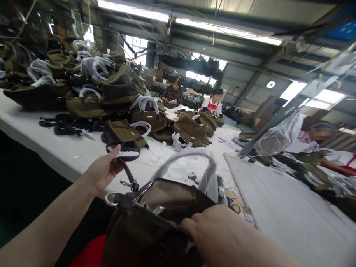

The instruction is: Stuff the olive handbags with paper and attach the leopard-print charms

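An olive-brown handbag (pixel 146 232) is close in front of me, its zipper open and its lining showing. My right hand (pixel 210 229) grips the bag's near zippered edge, fingers curled over it. The handle (pixel 184 158), wrapped in clear plastic, arches up on the bag's far side. In my left hand (pixel 106 169), at the bag's left, is a coiled black strap (pixel 126 151), partly wrapped in white. The strap's metal clasp (pixel 129 185) hangs near the silver ring (pixel 111 199) at the bag's left corner.
Olive bags (pixel 89 90) with wrapped handles are heaped on the white table (pixel 70 153). Black straps (pixel 63 124) lie before them. At the right stand a slanted metal pole (pixel 271 118) and a pale board (pixel 279 196). Several people work farther off.
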{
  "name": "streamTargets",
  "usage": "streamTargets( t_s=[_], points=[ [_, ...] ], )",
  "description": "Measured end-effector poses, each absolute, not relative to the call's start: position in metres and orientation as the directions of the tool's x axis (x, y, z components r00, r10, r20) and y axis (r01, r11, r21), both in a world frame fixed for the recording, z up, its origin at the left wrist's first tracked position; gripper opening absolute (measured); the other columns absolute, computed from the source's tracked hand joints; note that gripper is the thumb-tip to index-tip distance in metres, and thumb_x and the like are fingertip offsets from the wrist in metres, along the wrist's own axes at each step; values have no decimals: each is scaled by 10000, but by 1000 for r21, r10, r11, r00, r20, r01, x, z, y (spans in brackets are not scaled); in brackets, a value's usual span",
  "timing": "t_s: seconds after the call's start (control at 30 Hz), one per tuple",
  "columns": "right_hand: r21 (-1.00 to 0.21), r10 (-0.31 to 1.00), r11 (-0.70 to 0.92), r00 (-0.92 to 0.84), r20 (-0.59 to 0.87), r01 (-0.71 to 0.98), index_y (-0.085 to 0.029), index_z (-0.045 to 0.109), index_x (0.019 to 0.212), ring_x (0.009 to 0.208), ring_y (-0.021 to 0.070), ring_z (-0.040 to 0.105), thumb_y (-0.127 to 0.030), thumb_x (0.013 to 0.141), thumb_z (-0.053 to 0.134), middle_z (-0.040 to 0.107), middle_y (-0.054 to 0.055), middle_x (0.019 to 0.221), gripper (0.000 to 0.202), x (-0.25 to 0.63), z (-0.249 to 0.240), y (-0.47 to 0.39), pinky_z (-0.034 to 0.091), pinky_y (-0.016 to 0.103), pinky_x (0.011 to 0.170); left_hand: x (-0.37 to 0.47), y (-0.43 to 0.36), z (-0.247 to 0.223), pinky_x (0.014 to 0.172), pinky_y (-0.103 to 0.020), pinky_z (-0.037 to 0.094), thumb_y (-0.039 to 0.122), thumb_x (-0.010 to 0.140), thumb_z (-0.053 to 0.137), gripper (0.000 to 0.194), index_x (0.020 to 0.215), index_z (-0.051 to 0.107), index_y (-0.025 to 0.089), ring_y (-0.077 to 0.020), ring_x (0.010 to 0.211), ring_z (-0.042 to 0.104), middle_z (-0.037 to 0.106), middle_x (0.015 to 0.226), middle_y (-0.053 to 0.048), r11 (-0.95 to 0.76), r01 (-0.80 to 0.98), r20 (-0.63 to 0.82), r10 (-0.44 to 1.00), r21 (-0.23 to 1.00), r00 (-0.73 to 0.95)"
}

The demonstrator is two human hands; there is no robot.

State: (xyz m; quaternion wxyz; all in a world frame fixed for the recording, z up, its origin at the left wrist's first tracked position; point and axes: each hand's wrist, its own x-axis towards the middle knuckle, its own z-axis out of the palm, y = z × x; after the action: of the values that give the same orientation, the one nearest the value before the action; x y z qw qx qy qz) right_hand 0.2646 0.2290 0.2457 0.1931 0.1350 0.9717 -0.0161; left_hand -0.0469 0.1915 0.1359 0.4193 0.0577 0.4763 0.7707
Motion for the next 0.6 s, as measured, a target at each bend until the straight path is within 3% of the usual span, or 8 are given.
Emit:
streamTargets(
  t_s=[0.1,0.23,0.3,0.4,0.47,0.6],
  points=[
    [-90,290,942,-919,-267,323,-226,686,861,665,222,694,-325,881,571,742,57,788,153,252,225,238,402,311,560,-47,206,133,436,-124,507,143,871,688,67,812,676,115,-63,480,591,701,711,-19,-122,-554,-285,755,824,-591],
    [-129,379,901,-896,-233,415,-185,691,933,833,237,704,-166,865,509,746,84,903,195,236,173,254,477,312,708,-45,214,118,481,-123,525,73,801,739,46,843,723,68,-75,534,615,739,822,-88,-52,-516,-269,807,855,-527],
    [-133,452,869,-874,-178,476,-163,678,992,941,266,687,-174,845,549,734,99,982,196,233,164,258,490,348,810,-45,212,114,523,-140,548,87,816,722,70,884,734,71,-89,574,634,747,875,-109,-37,-504,-246,841,863,-482],
    [-291,445,843,-890,-97,453,-186,658,1108,1089,269,633,-339,811,676,698,90,1131,335,234,178,256,459,364,956,-45,207,117,608,-187,589,122,868,648,111,932,729,80,-118,638,673,749,961,-132,-17,-532,-239,880,847,-409],
    [-398,394,838,-919,-30,373,-224,618,1224,1131,247,610,-367,782,719,674,66,1205,475,233,195,250,438,350,1000,-45,203,123,672,-238,611,176,892,612,155,931,719,72,-157,697,703,743,992,-152,-7,-570,-247,897,821,-367],
    [-469,391,844,-896,210,259,-213,638,1140,973,211,655,-265,857,629,708,51,1052,288,214,211,243,493,342,893,-39,198,132,750,-280,599,281,840,694,228,978,698,100,-195,793,713,733,1029,-133,-30,-479,-169,915,877,-367]
  ],
)
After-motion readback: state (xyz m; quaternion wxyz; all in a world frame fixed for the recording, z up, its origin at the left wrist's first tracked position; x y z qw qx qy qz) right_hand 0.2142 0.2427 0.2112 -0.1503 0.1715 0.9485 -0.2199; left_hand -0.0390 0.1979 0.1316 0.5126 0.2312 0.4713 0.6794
